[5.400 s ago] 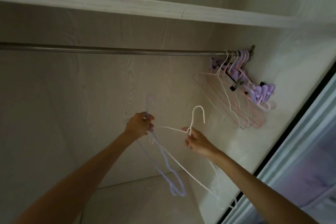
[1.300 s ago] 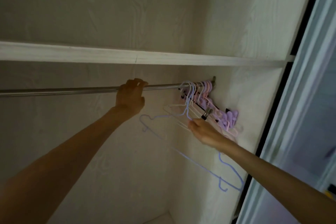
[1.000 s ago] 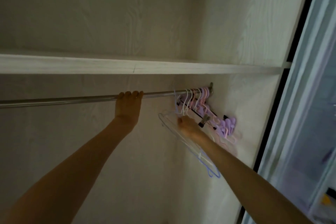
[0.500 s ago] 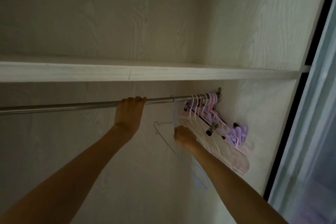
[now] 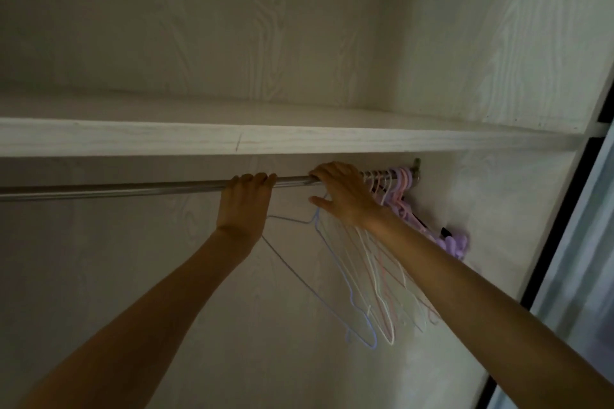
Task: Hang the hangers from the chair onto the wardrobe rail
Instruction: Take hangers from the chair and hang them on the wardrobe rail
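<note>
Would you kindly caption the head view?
Left hand grips the wardrobe rail; right hand rests beside hung hangers.

The right hand (image 5: 345,194) covers the hook of the blue hanger (image 5: 309,279) and the stretch of rail (image 5: 133,189) behind it, so whether that hook sits on the rail cannot be told. The left hand (image 5: 244,201) hides its fingertips over the rail's far side. At 3 o'clock, the purple clip hangers (image 5: 455,242) blur into one smear. The rail runs off the frame at 9 o'clock. Both forearms are cut off at 6 o'clock.
</note>
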### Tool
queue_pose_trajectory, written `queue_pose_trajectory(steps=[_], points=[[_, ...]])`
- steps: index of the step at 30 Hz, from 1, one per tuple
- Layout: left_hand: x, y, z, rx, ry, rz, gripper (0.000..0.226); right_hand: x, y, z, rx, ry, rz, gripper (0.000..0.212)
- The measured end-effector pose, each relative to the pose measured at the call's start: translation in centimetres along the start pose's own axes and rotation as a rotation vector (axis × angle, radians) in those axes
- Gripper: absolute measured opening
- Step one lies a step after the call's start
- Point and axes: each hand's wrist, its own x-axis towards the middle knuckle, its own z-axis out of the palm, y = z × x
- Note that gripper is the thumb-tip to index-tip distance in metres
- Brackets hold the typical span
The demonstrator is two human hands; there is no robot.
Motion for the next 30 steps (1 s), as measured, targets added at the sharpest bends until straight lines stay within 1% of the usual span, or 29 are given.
queue_pose_trajectory(steps=[1,5,10,14,23,26,28,30], points=[[0.0,0.0,0.0,-0.006,-0.003,-0.004,0.062,0.0,0.6,0.2,-0.031,0.001,-0.011,0.05],[0.0,0.3,0.0,-0.009,-0.005,-0.016,0.062,-1.3,3.5,0.2,-0.104,0.096,-0.014,0.048],[0.0,0.4,0.1,-0.024,0.001,-0.042,0.063,-2.3,7.0,-0.3,-0.129,0.119,0.067,0.047],[-0.1,0.8,0.1,-0.021,0.001,-0.062,0.062,-2.9,8.1,-1.1,-0.151,0.103,0.101,0.051],[-0.3,1.0,0.9,-0.015,0.046,-0.081,0.059,-3.5,9.0,-2.1,-0.272,-0.01,0.159,0.061],[-0.4,0.7,1.0,-0.008,0.0,-0.057,0.064,-4.0,8.5,-2.5,-0.28,-0.053,0.166,0.066],[-0.8,0.5,0.5,0.048,-0.084,-0.039,0.07,-5.2,7.7,-3.0,-0.229,-0.003,0.151,0.063],[-1.9,0.6,-0.1,0.072,-0.113,-0.037,0.071,-7.0,6.7,-3.6,-0.209,0.112,0.11,0.054]])
